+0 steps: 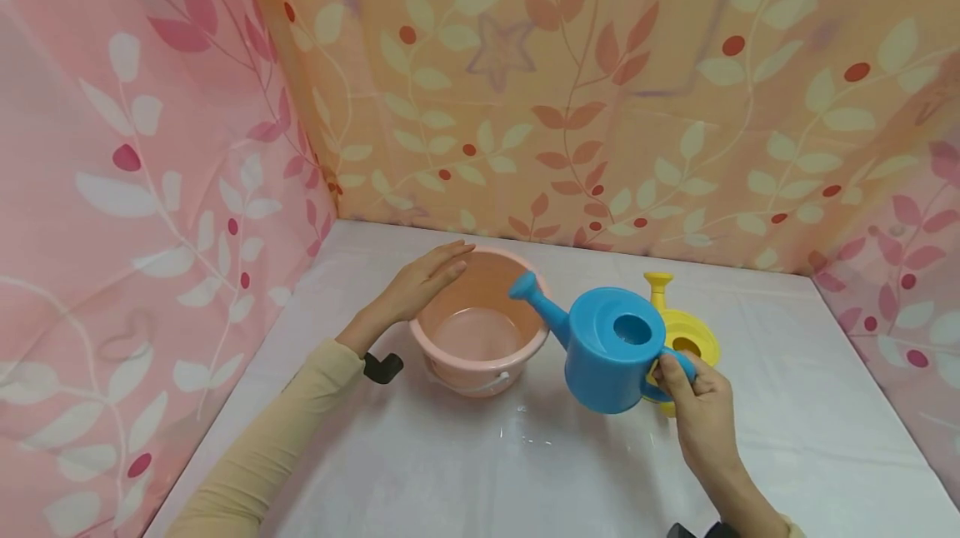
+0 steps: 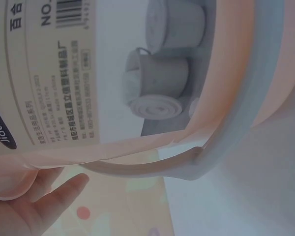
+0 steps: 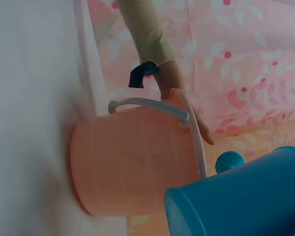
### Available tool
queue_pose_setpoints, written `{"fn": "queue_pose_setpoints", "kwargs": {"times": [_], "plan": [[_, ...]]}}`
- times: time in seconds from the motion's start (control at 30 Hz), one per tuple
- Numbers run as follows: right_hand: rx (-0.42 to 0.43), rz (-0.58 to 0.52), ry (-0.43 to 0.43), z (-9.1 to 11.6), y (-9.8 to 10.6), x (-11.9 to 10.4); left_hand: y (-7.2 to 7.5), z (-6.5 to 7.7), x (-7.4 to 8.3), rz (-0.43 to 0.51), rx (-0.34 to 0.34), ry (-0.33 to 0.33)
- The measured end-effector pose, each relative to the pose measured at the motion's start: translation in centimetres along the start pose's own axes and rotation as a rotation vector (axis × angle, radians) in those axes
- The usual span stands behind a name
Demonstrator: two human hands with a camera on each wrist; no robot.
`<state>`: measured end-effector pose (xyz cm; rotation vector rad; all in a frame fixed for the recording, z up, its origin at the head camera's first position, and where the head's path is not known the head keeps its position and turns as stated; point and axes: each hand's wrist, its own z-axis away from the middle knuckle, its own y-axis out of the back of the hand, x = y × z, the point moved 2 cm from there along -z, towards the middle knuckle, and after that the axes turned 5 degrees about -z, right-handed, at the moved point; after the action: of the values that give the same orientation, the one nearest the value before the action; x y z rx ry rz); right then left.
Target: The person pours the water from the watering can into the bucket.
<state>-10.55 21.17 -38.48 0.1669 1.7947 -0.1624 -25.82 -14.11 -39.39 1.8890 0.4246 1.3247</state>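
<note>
A pink bucket (image 1: pixel 459 373) stands upright on the white tabletop, its pale handle (image 1: pixel 487 388) hanging down at the front. My left hand (image 1: pixel 420 284) lies at the bucket's left rim with its fingers straight; in the left wrist view its fingers (image 2: pixel 64 196) show beside the bucket's labelled wall (image 2: pixel 113 98). With my right hand (image 1: pixel 703 417) I grip the handle of a blue watering can (image 1: pixel 603 371), held above the table to the right of the bucket. Its spout (image 1: pixel 543 309) points left, the rose overlapping the bucket's right rim in the head view.
Behind the blue can, partly hidden by it, a yellow watering can (image 1: pixel 701 334) is on the table. Small wet-looking spots (image 1: pixel 523 431) glint in front of the bucket. Floral cloth walls (image 1: pixel 600 105) border the tabletop at the back and both sides.
</note>
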Motion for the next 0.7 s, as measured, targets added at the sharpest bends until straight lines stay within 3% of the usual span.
{"fn": "queue_pose_setpoints", "kwargs": {"times": [0.47,0.7], "plan": [[-0.099,0.291,0.006,-0.7,0.4,-1.5,-0.2,0.0,-0.1,0.033,-0.003,-0.001],[-0.142,0.339,0.033,-1.2,0.4,-2.2,-0.1,0.0,0.0,0.032,0.003,-0.004]]}}
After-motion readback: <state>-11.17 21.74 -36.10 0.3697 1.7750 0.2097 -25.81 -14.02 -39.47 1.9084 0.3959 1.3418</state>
